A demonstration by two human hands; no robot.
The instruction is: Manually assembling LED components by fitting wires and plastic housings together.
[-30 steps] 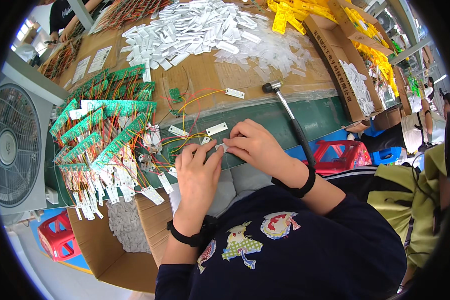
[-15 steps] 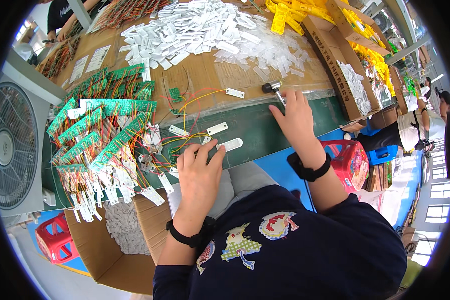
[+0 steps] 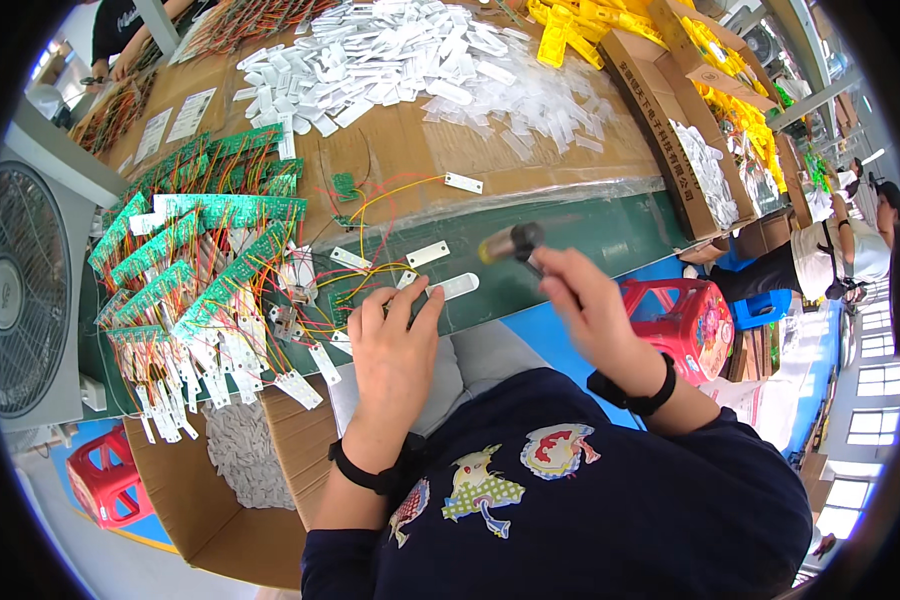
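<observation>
My right hand (image 3: 592, 308) is closed around the handle of a small hammer (image 3: 511, 243). The hammer is off the bench, its dark head blurred by motion and pointing left. My left hand (image 3: 395, 345) lies palm down at the bench's front edge, fingers somewhat spread. Its fingertips touch the near end of a white, round-ended plastic strip (image 3: 458, 287), which lies flat on the green bench top. Just beyond these fingers are a small white board with holes (image 3: 429, 253) and another such board (image 3: 350, 259), amid red and yellow wires.
Green circuit boards (image 3: 225, 210) with wires are stacked at left, beside a fan (image 3: 15, 290). White plastic pieces (image 3: 370, 65) and clear pieces (image 3: 530, 105) are heaped at the back. A carton (image 3: 660, 130) stands back right; a red stool (image 3: 680, 330) stands right. Another person's hand (image 3: 120, 70) shows far left.
My right hand has picked the hammer up off the bench and brought it left and nearer. My left hand has stayed at the white strip.
</observation>
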